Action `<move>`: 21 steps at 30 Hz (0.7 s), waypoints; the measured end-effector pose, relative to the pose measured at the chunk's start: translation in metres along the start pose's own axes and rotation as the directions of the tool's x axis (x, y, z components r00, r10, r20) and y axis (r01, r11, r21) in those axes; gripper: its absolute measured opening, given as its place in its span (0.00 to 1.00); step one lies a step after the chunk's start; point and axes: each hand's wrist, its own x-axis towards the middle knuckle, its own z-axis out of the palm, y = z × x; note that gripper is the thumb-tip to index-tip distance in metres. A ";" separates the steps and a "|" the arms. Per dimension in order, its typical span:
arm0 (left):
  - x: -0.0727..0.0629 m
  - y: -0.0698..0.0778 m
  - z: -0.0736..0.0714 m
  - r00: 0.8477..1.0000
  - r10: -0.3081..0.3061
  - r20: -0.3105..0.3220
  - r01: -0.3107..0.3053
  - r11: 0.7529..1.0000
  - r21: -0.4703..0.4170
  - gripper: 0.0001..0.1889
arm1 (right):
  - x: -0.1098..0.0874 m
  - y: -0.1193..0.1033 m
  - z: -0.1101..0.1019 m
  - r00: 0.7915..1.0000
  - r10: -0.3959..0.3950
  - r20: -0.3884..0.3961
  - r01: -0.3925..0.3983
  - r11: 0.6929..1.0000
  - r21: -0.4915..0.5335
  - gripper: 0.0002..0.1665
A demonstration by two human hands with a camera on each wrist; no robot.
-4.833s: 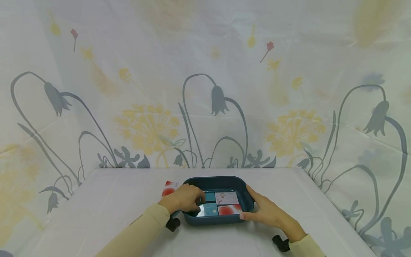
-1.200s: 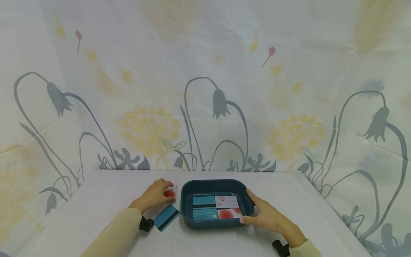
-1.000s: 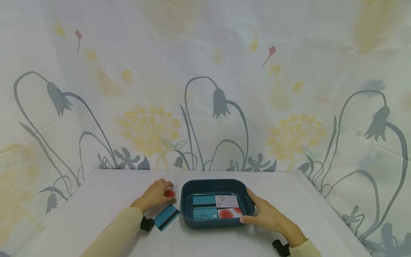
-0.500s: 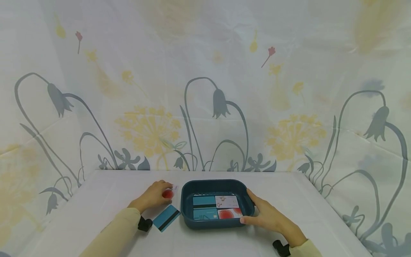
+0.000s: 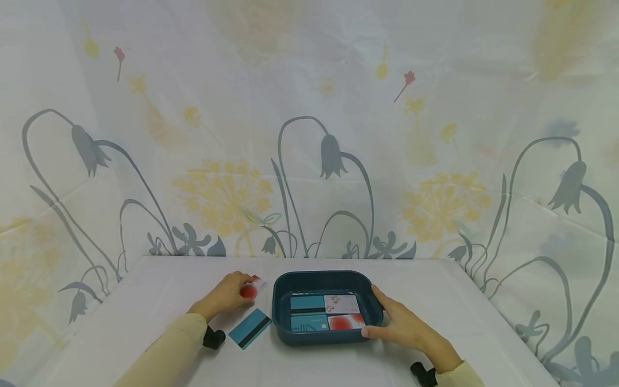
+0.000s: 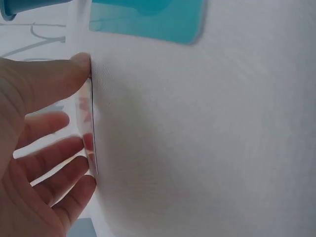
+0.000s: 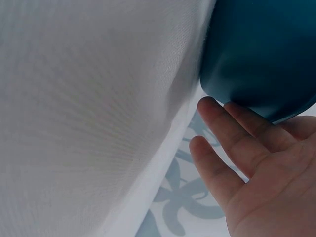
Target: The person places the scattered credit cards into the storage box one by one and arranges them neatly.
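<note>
- Left hand [image 5: 227, 293] pinches a red-and-white card [image 5: 249, 291] in its fingers, left of the teal tray [image 5: 321, 337]
- Right hand [image 5: 405, 321] rests uncurled fingers against the tray
- Striped blue card [image 5: 246, 327] lies on the counter [image 5: 159, 301]

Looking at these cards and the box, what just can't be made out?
Head view: part of the red-and-white card, covered by the left hand.
Head view: fine print on the four cards in the box, too small to read.
Left wrist view: part of the loose teal card, cut off by the top edge.
Right wrist view: the box's inside, hidden by its wall.
</note>
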 end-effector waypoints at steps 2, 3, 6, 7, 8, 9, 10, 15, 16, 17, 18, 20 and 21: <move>0.000 0.000 0.000 1.000 0.007 0.001 -0.007 1.000 0.005 0.27 | 0.000 -0.001 0.000 1.000 -0.003 -0.003 0.003 1.000 -0.002 0.61; 0.000 0.000 0.000 1.000 0.012 0.002 -0.012 1.000 0.005 0.27 | 0.000 -0.001 0.000 1.000 -0.002 -0.004 0.002 1.000 -0.001 0.61; -0.001 -0.001 0.000 1.000 0.014 0.009 -0.014 1.000 -0.005 0.26 | -0.001 -0.001 0.000 1.000 0.001 -0.004 -0.001 1.000 -0.007 0.61; -0.002 -0.002 -0.001 1.000 0.015 0.012 -0.015 1.000 -0.011 0.25 | -0.001 -0.001 0.000 1.000 0.001 -0.004 -0.001 1.000 -0.009 0.61; -0.002 -0.003 -0.001 1.000 0.012 0.015 -0.011 1.000 -0.021 0.25 | -0.001 -0.001 0.000 1.000 0.002 -0.004 -0.002 1.000 -0.012 0.62; -0.003 -0.003 -0.002 1.000 0.014 0.019 -0.014 1.000 -0.028 0.24 | -0.001 -0.001 0.000 1.000 0.002 -0.003 -0.002 1.000 -0.014 0.62; -0.003 -0.003 -0.003 1.000 0.022 0.021 -0.021 0.999 -0.033 0.24 | -0.001 -0.001 0.000 1.000 0.002 -0.004 -0.002 1.000 -0.017 0.62; -0.003 -0.004 -0.007 1.000 0.002 0.031 -0.001 0.999 -0.042 0.24 | -0.002 -0.001 0.000 1.000 0.006 -0.007 -0.006 1.000 -0.016 0.62; -0.003 -0.004 -0.008 1.000 -0.008 0.028 0.009 0.999 -0.036 0.25 | -0.002 -0.001 0.000 1.000 0.006 -0.007 -0.006 1.000 -0.015 0.61; -0.003 -0.004 -0.008 0.999 -0.022 0.026 0.023 0.999 -0.031 0.25 | -0.002 -0.002 0.000 1.000 0.005 -0.007 -0.005 1.000 -0.016 0.62; -0.002 -0.004 -0.009 0.999 -0.033 0.024 0.034 0.999 -0.023 0.26 | -0.001 -0.002 0.000 1.000 0.004 -0.008 -0.004 1.000 -0.017 0.62; -0.002 -0.004 -0.009 0.998 -0.054 0.020 0.055 0.998 -0.015 0.26 | -0.001 -0.002 0.000 1.000 0.002 -0.009 -0.002 1.000 -0.020 0.62; -0.001 -0.004 -0.009 0.998 -0.061 0.019 0.062 0.998 -0.012 0.26 | -0.001 -0.002 -0.001 1.000 0.001 -0.010 -0.001 1.000 -0.022 0.62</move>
